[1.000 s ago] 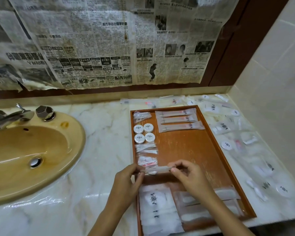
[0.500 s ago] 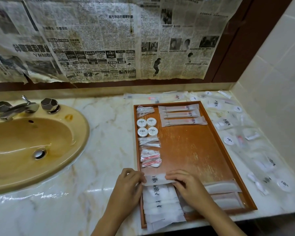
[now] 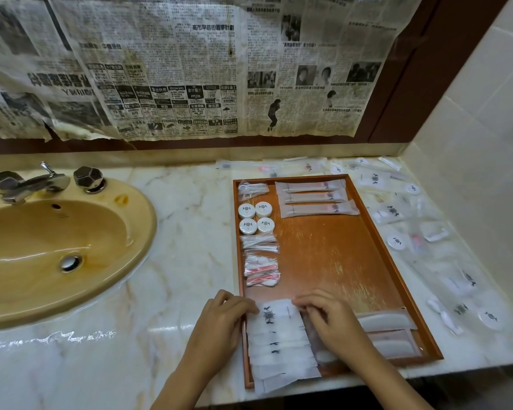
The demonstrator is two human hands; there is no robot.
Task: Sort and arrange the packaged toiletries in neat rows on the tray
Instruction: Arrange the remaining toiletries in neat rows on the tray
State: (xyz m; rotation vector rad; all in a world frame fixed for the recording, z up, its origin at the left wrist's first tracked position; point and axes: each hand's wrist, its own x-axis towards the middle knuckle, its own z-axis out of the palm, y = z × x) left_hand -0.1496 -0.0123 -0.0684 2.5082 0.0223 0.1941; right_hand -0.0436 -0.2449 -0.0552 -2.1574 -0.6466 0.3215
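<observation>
Step in hand: I am laying a flat white packet (image 3: 274, 313) at the top of the overlapping pile of white packets (image 3: 280, 355) in the near left corner of the tray (image 3: 338, 261), so this looks like the squaring-up part of one row.
Left hand: my left hand (image 3: 219, 321) sits at the tray's left rim, fingers curled, their tips pressing the packet's left edge.
Right hand: my right hand (image 3: 328, 316) lies over the tray on the packet's right side, fingers bent, tips pinching its upper right edge; my palm hides what lies beneath it.
Grip: both hands have only this one packet, held lightly at its two ends.
Where the goods lie: four round white tubs (image 3: 256, 218), cotton buds (image 3: 259, 242) and pink-and-white sachets (image 3: 261, 270) run down the tray's left side; three long sachets (image 3: 316, 198) lie across the far end; longer wrapped pieces (image 3: 385, 321) sit at the near right.
Still to sort: many clear-wrapped toiletries (image 3: 397, 214) lie loose on the marble surface (image 3: 175, 232), right of the tray and behind it.
Next move, as I judge it: let go once the packet sits straight, then reach right for a loose piece and fill the bare middle of the tray.
Care needed: the pile overhangs the tray's near edge and could slide.
</observation>
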